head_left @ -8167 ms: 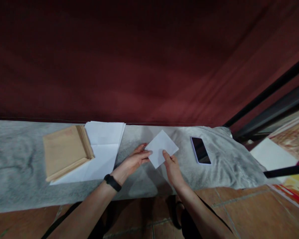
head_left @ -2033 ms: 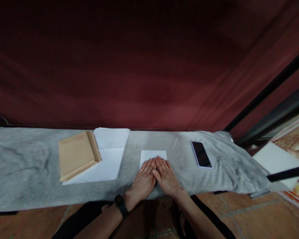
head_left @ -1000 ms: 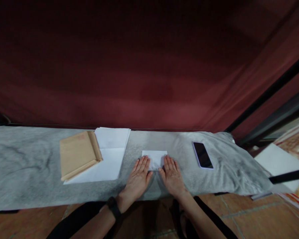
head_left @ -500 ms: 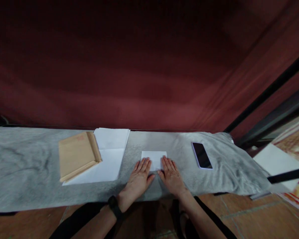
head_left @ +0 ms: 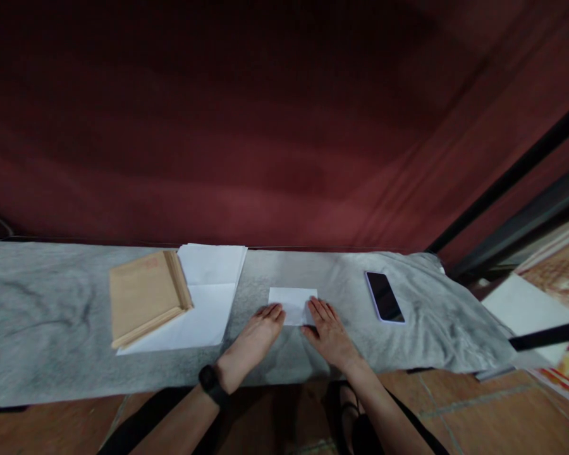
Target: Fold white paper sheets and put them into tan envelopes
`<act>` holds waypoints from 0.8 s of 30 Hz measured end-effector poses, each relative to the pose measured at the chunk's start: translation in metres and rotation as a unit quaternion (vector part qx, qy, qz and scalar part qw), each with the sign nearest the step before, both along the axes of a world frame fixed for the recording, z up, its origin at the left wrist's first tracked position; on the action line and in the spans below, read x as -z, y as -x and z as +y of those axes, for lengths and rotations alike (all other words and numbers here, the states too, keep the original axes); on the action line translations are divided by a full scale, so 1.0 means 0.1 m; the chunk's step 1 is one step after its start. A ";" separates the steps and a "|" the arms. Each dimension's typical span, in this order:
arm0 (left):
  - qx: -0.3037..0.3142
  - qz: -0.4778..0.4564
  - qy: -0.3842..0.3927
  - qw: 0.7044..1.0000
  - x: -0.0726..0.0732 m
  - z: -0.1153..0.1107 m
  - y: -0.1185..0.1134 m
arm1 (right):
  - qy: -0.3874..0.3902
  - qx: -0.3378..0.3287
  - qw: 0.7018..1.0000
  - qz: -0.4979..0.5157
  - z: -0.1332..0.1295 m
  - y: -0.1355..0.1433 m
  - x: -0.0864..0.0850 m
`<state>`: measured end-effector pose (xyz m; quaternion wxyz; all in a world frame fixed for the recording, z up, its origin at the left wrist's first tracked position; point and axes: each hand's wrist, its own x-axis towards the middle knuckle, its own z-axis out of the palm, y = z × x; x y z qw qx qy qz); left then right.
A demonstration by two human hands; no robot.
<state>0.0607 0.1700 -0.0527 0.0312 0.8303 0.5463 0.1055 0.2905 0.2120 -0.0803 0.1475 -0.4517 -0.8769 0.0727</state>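
Note:
A small white folded paper [head_left: 293,304] lies on the grey cloth in front of me. At its left edge is my left hand [head_left: 260,325], turned partly on its side, its fingers close together and bent at the paper's corner; whether it grips the edge is too small to tell. My right hand [head_left: 329,332] rests palm down on the paper's right edge, fingers stretched out and thumb apart, holding nothing.
Brown envelopes [head_left: 145,294] lie stacked on larger white sheets [head_left: 213,303] at the left. A phone with a pale purple edge [head_left: 384,297] is at the right. Behind the cloth-covered bench [head_left: 52,316] hangs red fabric [head_left: 265,208].
My left hand has rolled from lying flat onto its side, drawing its fingers together and slightly off the paper. My right hand has hardly moved.

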 end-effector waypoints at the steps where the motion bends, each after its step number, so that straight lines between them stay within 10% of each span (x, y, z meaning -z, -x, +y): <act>1: -0.009 -0.008 -0.003 1.000 -0.04 0.00 -0.01 | 0.000 -0.001 1.000 0.004 0.01 0.00 -0.01; 9: -0.092 -0.277 -0.032 0.956 -0.34 0.11 0.05 | 0.060 0.003 0.983 0.175 0.18 -0.01 -0.25; 17: -0.198 -0.658 0.117 0.717 -0.25 0.29 0.05 | 0.185 0.130 0.884 0.408 0.27 0.11 -0.26; 24: -0.223 -0.416 0.064 0.879 0.00 0.31 -0.06 | 0.069 0.196 0.952 0.225 0.28 0.14 -0.15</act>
